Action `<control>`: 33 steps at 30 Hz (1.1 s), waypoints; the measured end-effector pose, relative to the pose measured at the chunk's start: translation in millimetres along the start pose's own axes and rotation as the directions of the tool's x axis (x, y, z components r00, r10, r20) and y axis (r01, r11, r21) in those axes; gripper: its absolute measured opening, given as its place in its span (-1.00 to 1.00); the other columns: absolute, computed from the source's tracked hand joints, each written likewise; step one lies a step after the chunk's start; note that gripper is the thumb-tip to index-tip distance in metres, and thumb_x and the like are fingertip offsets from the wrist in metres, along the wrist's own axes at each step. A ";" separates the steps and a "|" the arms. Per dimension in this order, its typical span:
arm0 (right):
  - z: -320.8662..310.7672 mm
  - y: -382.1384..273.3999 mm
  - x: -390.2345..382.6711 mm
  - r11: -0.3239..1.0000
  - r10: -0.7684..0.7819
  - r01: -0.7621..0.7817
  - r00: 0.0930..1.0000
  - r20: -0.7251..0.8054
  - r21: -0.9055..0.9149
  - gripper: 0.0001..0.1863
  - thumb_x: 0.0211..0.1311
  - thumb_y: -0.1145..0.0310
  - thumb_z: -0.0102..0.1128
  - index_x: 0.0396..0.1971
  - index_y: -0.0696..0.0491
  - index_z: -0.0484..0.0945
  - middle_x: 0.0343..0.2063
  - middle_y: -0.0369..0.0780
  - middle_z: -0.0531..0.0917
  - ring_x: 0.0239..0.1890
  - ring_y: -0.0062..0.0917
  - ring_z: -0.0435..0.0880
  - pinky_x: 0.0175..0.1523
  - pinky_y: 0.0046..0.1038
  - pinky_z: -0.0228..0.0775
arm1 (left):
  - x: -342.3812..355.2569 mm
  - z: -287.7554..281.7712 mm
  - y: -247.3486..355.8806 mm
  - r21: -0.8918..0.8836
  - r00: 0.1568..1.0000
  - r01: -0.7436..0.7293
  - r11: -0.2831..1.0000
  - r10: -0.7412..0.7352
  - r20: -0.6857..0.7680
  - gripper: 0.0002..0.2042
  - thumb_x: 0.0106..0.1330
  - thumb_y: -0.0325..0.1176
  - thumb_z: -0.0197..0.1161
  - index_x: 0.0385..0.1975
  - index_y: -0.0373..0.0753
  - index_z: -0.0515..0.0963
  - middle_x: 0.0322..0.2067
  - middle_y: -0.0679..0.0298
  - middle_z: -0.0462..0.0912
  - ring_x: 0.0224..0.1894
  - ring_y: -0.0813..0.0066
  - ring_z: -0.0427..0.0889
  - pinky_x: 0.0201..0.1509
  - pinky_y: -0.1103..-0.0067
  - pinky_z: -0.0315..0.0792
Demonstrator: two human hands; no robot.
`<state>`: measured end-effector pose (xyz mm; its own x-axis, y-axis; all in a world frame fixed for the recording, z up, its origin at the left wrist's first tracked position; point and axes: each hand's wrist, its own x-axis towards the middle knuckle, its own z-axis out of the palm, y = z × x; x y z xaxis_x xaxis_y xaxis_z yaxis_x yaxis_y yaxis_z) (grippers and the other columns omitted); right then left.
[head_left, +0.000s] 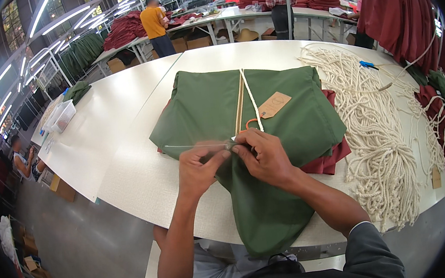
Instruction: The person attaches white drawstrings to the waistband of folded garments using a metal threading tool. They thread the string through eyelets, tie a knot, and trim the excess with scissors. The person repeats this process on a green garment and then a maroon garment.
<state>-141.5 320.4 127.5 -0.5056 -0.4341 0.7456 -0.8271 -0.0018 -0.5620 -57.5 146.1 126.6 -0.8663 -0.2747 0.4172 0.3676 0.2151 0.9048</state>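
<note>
From where I stand, the green cloth (192,99) lies on the counter (129,169), spread over maroon cloth (326,165) that shows at its right and lower right. Its gathered near edge is directly at the fingertips, between the two thumbs; from there a loose fold hangs toward the wearer's lap, past the counter's edge.

Right hand (262,155): thumb and forefinger are pinched on that gathered green edge. Left hand (203,169): its fingers are closed at the same spot, just beside the right thumb — the upper ones blurred by motion. A thin pale line (185,146) runs leftward from the pinch (thread or cord, I cannot tell which), and whether the left fingers also hold it is unclear.

Beyond the right hand, a white cord (250,96) lies across the green cloth, next to two tan strips (240,108). A brown tag (275,105) rests on the cloth to the right of the cord, with an orange loop (253,121) near it, just above the right knuckles.

To the right sits a large heap of off-white cords (376,145), with a blue item (368,64) at its far side. A white basket (61,117) stands at the counter's far left — well apart from both hands.
</note>
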 end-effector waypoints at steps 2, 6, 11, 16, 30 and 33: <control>-0.9 -0.8 0.8 0.984 0.094 -0.100 0.994 0.046 0.149 -0.89 0.32 0.47 0.33 -0.25 0.16 0.61 -0.42 -0.19 0.64 -0.46 -0.42 0.61 -0.32 -0.40 0.45 | 1.3 -4.8 1.6 0.066 0.999 0.000 0.998 -0.004 0.051 -0.82 0.26 -0.61 0.40 -0.16 -0.37 0.74 -0.15 0.23 0.77 -0.11 0.57 0.68 0.02 0.62 0.55; -4.5 -5.4 1.9 0.802 0.363 -0.433 0.900 0.240 0.410 -0.89 0.38 0.47 0.32 -0.24 0.21 0.62 -0.47 -0.45 0.55 -0.42 -0.83 0.38 -0.34 -0.63 0.26 | 3.6 -12.6 5.4 0.003 0.989 0.070 0.998 -0.070 0.128 -0.82 0.28 -0.65 0.38 -0.14 -0.37 0.74 -0.11 0.23 0.76 -0.11 0.58 0.68 0.06 0.66 0.58; -7.8 -9.5 2.8 0.830 0.307 -0.385 0.920 0.244 0.405 -0.86 0.37 0.44 0.35 -0.27 0.22 0.68 -0.45 -0.37 0.62 -0.42 -0.80 0.46 -0.33 -0.60 0.33 | 3.3 -8.9 11.5 -0.005 0.991 0.077 0.997 -0.076 0.111 -0.85 0.27 -0.51 0.42 -0.20 -0.35 0.75 -0.32 0.34 0.77 -0.28 0.69 0.63 -0.16 0.66 0.53; -6.4 -6.5 4.8 0.851 0.302 -0.359 0.931 0.202 0.383 -0.84 0.32 0.41 0.40 -0.30 0.21 0.70 -0.45 -0.32 0.64 -0.41 -0.76 0.50 -0.33 -0.57 0.37 | -0.3 -7.0 20.6 0.004 0.996 0.077 0.997 -0.077 0.041 -0.84 0.27 -0.54 0.41 -0.18 -0.38 0.73 -0.37 0.32 0.77 -0.31 0.70 0.63 -0.21 0.68 0.52; -6.1 -9.8 3.1 0.817 0.304 -0.402 0.909 0.285 0.413 -0.83 0.33 0.40 0.40 -0.24 0.20 0.68 -0.47 -0.36 0.63 -0.40 -0.77 0.51 -0.28 -0.58 0.40 | -5.6 -17.0 14.9 -0.120 0.996 0.087 0.989 -0.082 0.045 -0.82 0.30 -0.65 0.35 -0.13 -0.37 0.64 -0.30 0.28 0.73 -0.23 0.63 0.69 -0.11 0.67 0.58; -7.2 -9.8 4.7 0.794 0.304 -0.436 0.888 0.345 0.424 -0.83 0.36 0.40 0.38 -0.19 0.18 0.65 -0.41 -0.39 0.64 -0.35 -0.77 0.52 -0.23 -0.60 0.41 | -4.4 -20.8 15.2 -0.188 0.993 0.114 0.976 -0.107 0.044 -0.82 0.28 -0.63 0.36 -0.15 -0.35 0.63 -0.30 0.28 0.73 -0.26 0.64 0.67 -0.11 0.66 0.57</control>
<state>-137.5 324.9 139.0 -0.6159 -0.6967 0.3679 -0.3320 -0.1940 -0.9231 -41.0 131.0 140.3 -0.9147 -0.2547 0.3137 0.3237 0.0027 0.9462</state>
